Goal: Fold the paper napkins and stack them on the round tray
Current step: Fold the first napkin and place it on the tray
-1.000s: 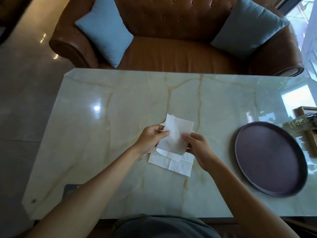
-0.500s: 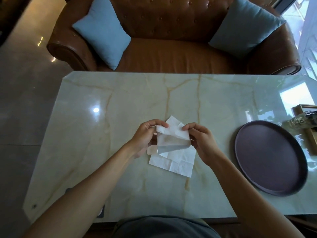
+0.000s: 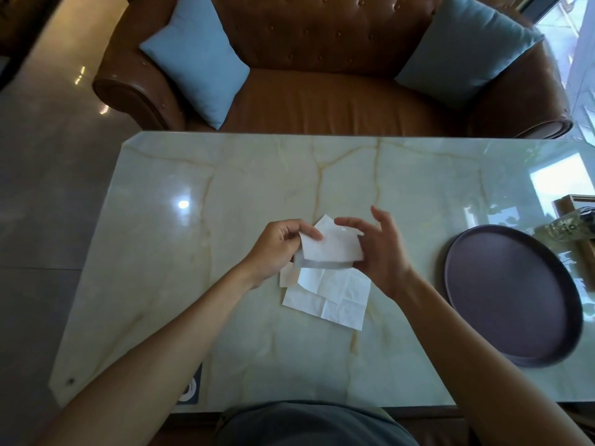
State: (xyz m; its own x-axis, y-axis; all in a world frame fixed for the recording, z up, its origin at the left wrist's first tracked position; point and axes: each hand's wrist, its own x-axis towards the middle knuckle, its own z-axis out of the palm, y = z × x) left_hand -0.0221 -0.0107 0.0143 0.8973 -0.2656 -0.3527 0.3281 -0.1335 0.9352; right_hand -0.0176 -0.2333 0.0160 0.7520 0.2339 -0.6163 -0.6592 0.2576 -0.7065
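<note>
Left hand (image 3: 277,249) pinches a folded napkin (image 3: 331,249); fingers of the right hand (image 3: 383,252) spread loosely against its edge. Unfolded napkins (image 3: 335,300) lie on the table (image 3: 225,188) beneath them, round tray (image 3: 508,297) well right.

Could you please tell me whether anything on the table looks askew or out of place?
Nothing is spilled or damaged. The creased napkin lies flat but skewed to the table edge, beneath the folded napkin that the left hand pinches.
</note>
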